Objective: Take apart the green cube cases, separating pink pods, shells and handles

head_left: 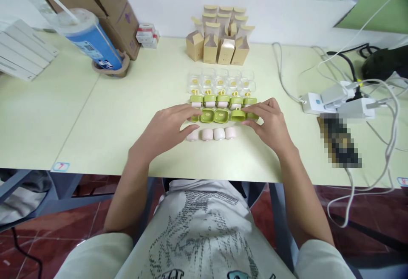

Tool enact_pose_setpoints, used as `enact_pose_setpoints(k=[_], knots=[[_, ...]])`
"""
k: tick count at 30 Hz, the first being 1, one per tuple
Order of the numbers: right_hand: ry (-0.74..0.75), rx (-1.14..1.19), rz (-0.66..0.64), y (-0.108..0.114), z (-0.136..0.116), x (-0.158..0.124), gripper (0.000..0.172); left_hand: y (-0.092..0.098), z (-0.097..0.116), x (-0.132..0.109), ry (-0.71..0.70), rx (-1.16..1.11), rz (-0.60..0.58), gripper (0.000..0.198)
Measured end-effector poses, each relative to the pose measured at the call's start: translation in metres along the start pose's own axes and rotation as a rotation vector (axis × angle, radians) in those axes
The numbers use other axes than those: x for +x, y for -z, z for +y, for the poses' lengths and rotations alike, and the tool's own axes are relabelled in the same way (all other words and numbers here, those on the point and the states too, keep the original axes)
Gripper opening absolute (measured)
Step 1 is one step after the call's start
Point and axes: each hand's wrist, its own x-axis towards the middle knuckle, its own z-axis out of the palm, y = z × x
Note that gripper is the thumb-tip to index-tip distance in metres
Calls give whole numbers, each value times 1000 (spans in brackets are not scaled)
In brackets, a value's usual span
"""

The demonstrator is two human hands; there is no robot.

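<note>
My right hand (269,124) pinches a green cap (238,115) at its right side, between thumb and fingers; this cap is tipped so its hollow faces me. My left hand (165,130) is at the left end of the same row, thumb and index finger apart, fingertips by the leftmost green cap (194,118), which they partly hide. Hollow green caps (207,116) lie between the hands. Nearest me is a row of pale pink, rounded pieces (207,134), the left one partly behind my left thumb. Behind the caps stand green-topped pieces with pale pink lower parts (209,101).
Clear plastic cases (221,77) with yellow marks stand in rows farther back, then open tan boxes (210,49). A blue cup (95,43) and a cardboard box (124,28) are left. A power strip (315,102), cables and a pixelated object (339,141) lie right.
</note>
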Motion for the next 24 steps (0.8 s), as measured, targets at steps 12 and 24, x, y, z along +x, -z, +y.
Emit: enact_pose_setpoints(k=[12,24], knots=[[18,-68,22,-2,-1,0,29,-10,4,4,65,141,-324,32],[48,-285,-291,-6,-64,-29,36,-15,17,4,73,239,-312,17]])
